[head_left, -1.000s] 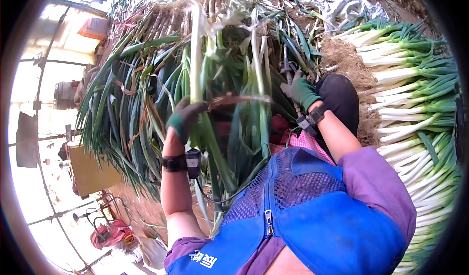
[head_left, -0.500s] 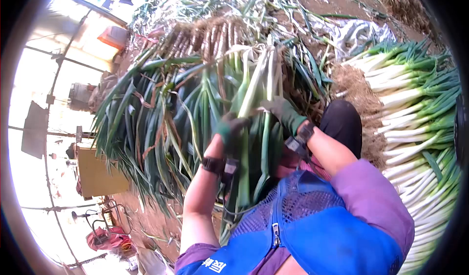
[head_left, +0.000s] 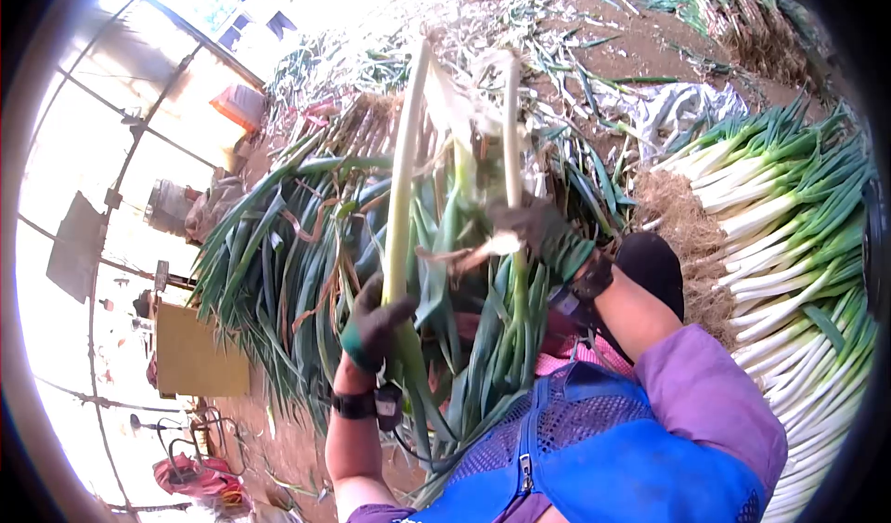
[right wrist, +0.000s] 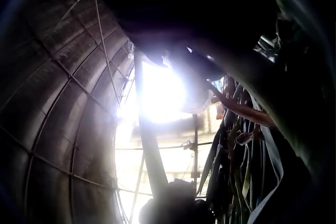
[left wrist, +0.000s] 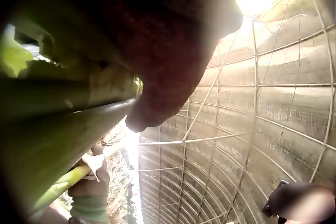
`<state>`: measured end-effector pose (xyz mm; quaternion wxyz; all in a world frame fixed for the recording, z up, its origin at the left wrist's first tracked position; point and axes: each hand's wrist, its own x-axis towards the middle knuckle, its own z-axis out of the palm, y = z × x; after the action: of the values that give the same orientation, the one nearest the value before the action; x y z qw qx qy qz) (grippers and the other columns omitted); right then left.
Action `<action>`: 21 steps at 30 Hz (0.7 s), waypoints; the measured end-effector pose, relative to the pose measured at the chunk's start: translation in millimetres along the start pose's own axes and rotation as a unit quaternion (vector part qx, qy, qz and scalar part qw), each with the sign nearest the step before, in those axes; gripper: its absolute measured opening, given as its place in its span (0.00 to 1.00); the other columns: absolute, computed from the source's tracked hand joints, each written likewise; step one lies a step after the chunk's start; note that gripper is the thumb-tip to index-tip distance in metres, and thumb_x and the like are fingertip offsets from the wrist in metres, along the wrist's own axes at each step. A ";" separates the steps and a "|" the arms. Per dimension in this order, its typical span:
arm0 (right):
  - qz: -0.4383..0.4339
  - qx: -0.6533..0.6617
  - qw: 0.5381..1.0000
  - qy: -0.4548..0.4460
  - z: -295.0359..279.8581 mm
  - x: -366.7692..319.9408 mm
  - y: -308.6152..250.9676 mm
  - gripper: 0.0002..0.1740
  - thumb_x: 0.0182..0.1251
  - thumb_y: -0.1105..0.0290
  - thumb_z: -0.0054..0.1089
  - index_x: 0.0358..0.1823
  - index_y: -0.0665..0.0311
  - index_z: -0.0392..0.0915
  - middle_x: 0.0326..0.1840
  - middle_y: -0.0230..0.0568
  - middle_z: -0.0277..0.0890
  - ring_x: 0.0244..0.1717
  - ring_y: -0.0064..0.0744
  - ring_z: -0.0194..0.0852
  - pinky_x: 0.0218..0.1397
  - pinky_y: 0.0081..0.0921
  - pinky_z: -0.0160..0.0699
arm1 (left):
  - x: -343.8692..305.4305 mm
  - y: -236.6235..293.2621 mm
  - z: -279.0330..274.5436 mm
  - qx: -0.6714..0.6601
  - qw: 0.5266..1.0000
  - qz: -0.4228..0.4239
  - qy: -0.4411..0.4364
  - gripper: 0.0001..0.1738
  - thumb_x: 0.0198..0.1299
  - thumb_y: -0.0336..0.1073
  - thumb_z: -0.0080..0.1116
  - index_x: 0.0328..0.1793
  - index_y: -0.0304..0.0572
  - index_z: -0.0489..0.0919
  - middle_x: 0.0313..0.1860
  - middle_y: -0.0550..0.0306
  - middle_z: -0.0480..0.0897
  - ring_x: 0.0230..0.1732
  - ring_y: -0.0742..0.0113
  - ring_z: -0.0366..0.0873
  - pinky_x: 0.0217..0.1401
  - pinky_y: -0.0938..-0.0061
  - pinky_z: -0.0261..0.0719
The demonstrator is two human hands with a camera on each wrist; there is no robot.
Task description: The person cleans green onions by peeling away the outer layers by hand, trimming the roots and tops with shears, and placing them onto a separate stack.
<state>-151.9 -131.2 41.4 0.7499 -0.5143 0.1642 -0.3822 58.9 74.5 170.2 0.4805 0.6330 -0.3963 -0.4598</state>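
My gloved left hand (head_left: 379, 323) grips a thick green onion (head_left: 404, 175) low on its shaft, the pale root end pointing up. In the left wrist view my thumb lies across the stalks (left wrist: 79, 134). To the right, my gloved right hand (head_left: 543, 235) holds a thinner green onion (head_left: 512, 138), also upright. A strip of dry brown leaf (head_left: 483, 252) sticks out beside the right fingers. Between the two stalks, loose whitish skin (head_left: 455, 105) hangs blurred. Green leaves run down from both hands toward my lap.
A heap of untrimmed green onions (head_left: 288, 217) lies in front and left. Cleaned white-stemmed onions (head_left: 780, 235) form a long row at the right, roots (head_left: 682, 235) toward me. Crumpled white sheeting (head_left: 682, 110), leaf scraps (head_left: 362, 59) and a yellow board (head_left: 200, 351) lie around.
My right hand has left a dark rod-like tool near the knee and now holds the thinner onion. The hands came together at mid-interval, then parted, the left moving back left with the thick onion.
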 end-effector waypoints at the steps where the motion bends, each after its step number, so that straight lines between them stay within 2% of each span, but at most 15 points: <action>1: 0.054 0.003 0.998 0.033 4.6 -8.7 -7.8 0.14 0.61 0.64 0.64 0.44 0.65 0.82 0.32 0.32 0.78 0.34 0.25 0.77 0.37 0.21 0.78 | -3.0 -1.4 -1.2 0.008 1.000 -0.017 -0.013 0.17 0.56 0.37 0.66 0.50 0.40 0.79 0.33 0.60 0.81 0.33 0.70 0.78 0.39 0.75 0.76; 2: 0.066 -0.001 0.998 0.017 14.0 -10.7 -14.0 0.18 0.62 0.61 0.67 0.47 0.66 0.81 0.35 0.34 0.80 0.36 0.26 0.77 0.37 0.22 0.79 | -6.5 2.5 4.6 -0.003 1.000 -0.015 -0.016 0.16 0.57 0.36 0.66 0.50 0.40 0.79 0.34 0.59 0.82 0.36 0.69 0.80 0.41 0.74 0.78; 4: 0.081 -0.026 0.996 0.000 41.8 -11.1 -35.9 0.22 0.67 0.56 0.65 0.52 0.66 0.79 0.38 0.35 0.81 0.41 0.27 0.79 0.41 0.24 0.81 | -7.8 8.8 18.0 -0.051 0.997 -0.024 -0.045 0.16 0.57 0.33 0.67 0.52 0.40 0.79 0.36 0.59 0.84 0.38 0.68 0.81 0.45 0.73 0.79; 5: -0.010 -0.052 0.998 -0.037 59.7 -18.8 -55.9 0.23 0.71 0.54 0.61 0.54 0.67 0.78 0.39 0.37 0.81 0.44 0.28 0.79 0.43 0.25 0.81 | -5.7 14.5 25.6 -0.075 0.993 -0.032 -0.083 0.18 0.56 0.28 0.69 0.53 0.41 0.80 0.40 0.63 0.83 0.38 0.72 0.80 0.45 0.75 0.78; 6: -0.021 -0.040 0.997 -0.056 69.3 -20.3 -63.2 0.23 0.75 0.52 0.56 0.55 0.67 0.78 0.43 0.37 0.81 0.46 0.28 0.80 0.47 0.25 0.81 | -1.1 12.4 27.9 -0.023 0.993 -0.047 -0.103 0.26 0.57 0.31 0.69 0.62 0.39 0.77 0.46 0.58 0.85 0.45 0.67 0.82 0.51 0.72 0.79; 8: -0.040 -0.015 0.995 -0.093 88.4 -23.1 -78.0 0.26 0.81 0.50 0.46 0.58 0.67 0.77 0.49 0.39 0.81 0.49 0.27 0.80 0.53 0.26 0.80 | -2.7 20.4 37.1 -0.048 0.981 -0.051 -0.178 0.23 0.60 0.30 0.68 0.62 0.41 0.76 0.46 0.59 0.82 0.43 0.68 0.81 0.50 0.73 0.80; 10: -0.002 0.068 0.993 -0.098 94.6 -15.4 -83.2 0.26 0.81 0.50 0.47 0.57 0.66 0.78 0.49 0.38 0.81 0.50 0.28 0.80 0.54 0.28 0.80 | 1.6 24.9 36.6 -0.072 0.977 -0.049 -0.197 0.26 0.61 0.33 0.67 0.65 0.40 0.74 0.48 0.58 0.82 0.47 0.67 0.80 0.54 0.69 0.79; 12: -0.025 0.119 0.987 -0.103 100.5 -13.7 -96.4 0.26 0.79 0.50 0.50 0.57 0.67 0.78 0.49 0.40 0.82 0.49 0.29 0.81 0.56 0.31 0.80 | 6.8 32.9 31.0 -0.094 0.969 -0.061 -0.218 0.28 0.61 0.36 0.67 0.67 0.39 0.74 0.50 0.57 0.82 0.49 0.66 0.80 0.57 0.68 0.79; 13: -0.036 0.144 0.983 -0.107 103.6 -13.0 -102.9 0.26 0.78 0.50 0.51 0.57 0.68 0.78 0.49 0.40 0.82 0.49 0.30 0.81 0.57 0.32 0.81 | 2.3 37.7 31.4 -0.127 0.962 -0.070 -0.231 0.32 0.61 0.39 0.67 0.70 0.36 0.72 0.51 0.57 0.83 0.52 0.66 0.80 0.58 0.68 0.78; 14: 0.018 0.181 0.977 -0.111 102.7 -1.2 -103.6 0.26 0.78 0.51 0.52 0.58 0.68 0.77 0.49 0.41 0.82 0.49 0.30 0.81 0.57 0.32 0.81 | 3.5 33.3 25.9 -0.095 0.964 -0.087 -0.231 0.33 0.61 0.39 0.67 0.71 0.36 0.71 0.52 0.56 0.83 0.52 0.66 0.80 0.58 0.68 0.78; 16: -0.027 0.211 0.970 -0.119 105.3 11.9 -101.7 0.25 0.77 0.52 0.53 0.58 0.68 0.78 0.48 0.41 0.83 0.47 0.30 0.81 0.57 0.30 0.81 | 6.3 18.7 7.3 -0.034 0.964 -0.127 -0.233 0.35 0.60 0.39 0.67 0.73 0.35 0.70 0.52 0.56 0.84 0.53 0.66 0.80 0.59 0.68 0.78; 17: 0.007 0.163 0.981 -0.105 102.6 13.8 -105.2 0.24 0.77 0.52 0.53 0.57 0.68 0.79 0.46 0.41 0.83 0.46 0.30 0.81 0.56 0.30 0.81 | 0.2 26.6 8.0 0.010 0.969 -0.131 -0.207 0.37 0.55 0.39 0.68 0.71 0.34 0.71 0.51 0.53 0.84 0.50 0.62 0.83 0.56 0.64 0.81; 19: -0.007 0.134 0.983 -0.125 106.9 12.9 -105.7 0.23 0.74 0.58 0.60 0.60 0.68 0.76 0.49 0.41 0.82 0.48 0.30 0.80 0.58 0.29 0.79 | 7.2 10.8 2.4 -0.099 0.962 -0.096 -0.234 0.39 0.53 0.41 0.68 0.70 0.31 0.72 0.52 0.49 0.85 0.49 0.59 0.84 0.56 0.64 0.82; 20: -0.015 0.114 0.984 -0.139 110.9 13.9 -107.0 0.23 0.72 0.60 0.63 0.61 0.69 0.75 0.50 0.41 0.82 0.49 0.29 0.80 0.58 0.28 0.79 | 3.1 25.4 10.9 -0.161 0.957 -0.072 -0.231 0.40 0.52 0.42 0.69 0.70 0.30 0.71 0.52 0.47 0.85 0.48 0.58 0.84 0.56 0.63 0.81; 21: 0.001 0.050 0.986 -0.161 111.5 13.7 -110.1 0.24 0.70 0.62 0.65 0.61 0.69 0.74 0.49 0.39 0.81 0.50 0.29 0.79 0.58 0.27 0.79 | 1.4 36.6 14.4 -0.137 0.959 -0.070 -0.237 0.39 0.52 0.43 0.68 0.69 0.31 0.72 0.51 0.46 0.85 0.49 0.57 0.84 0.57 0.63 0.81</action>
<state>-116.2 -89.0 188.7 0.7915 -0.5309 0.0227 -0.3020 43.2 61.5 203.8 0.4215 0.4604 -0.3863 -0.6791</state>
